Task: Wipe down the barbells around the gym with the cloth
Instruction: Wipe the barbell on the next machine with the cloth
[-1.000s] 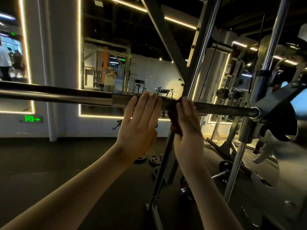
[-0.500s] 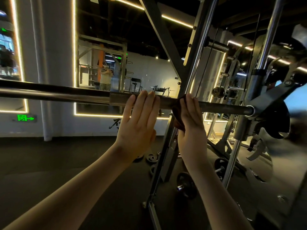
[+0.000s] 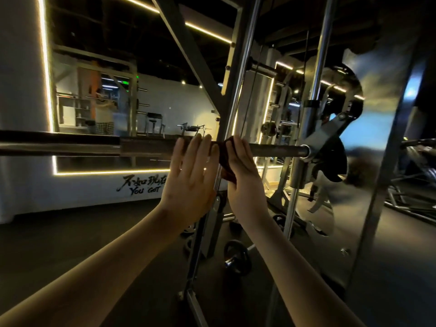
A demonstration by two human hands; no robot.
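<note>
The barbell runs level across our view, and its right end meets the rack's carriage. Toward that end we have the dark cloth bunched against the bar, just left of a bare grey stretch of steel. The right hand has it: the grip is closed, fingers reaching over the top of the bar, cloth pinned under the palm. Right beside it is the left hand, flat, fingers straight and together with the tips up against the bar, holding nothing. Behind both hands rises a rack upright. Below, on the dark floor, lies a small weight plate. Off to the left we see a mirror framed by a light strip, with black lettering on the white wall beneath.
</note>
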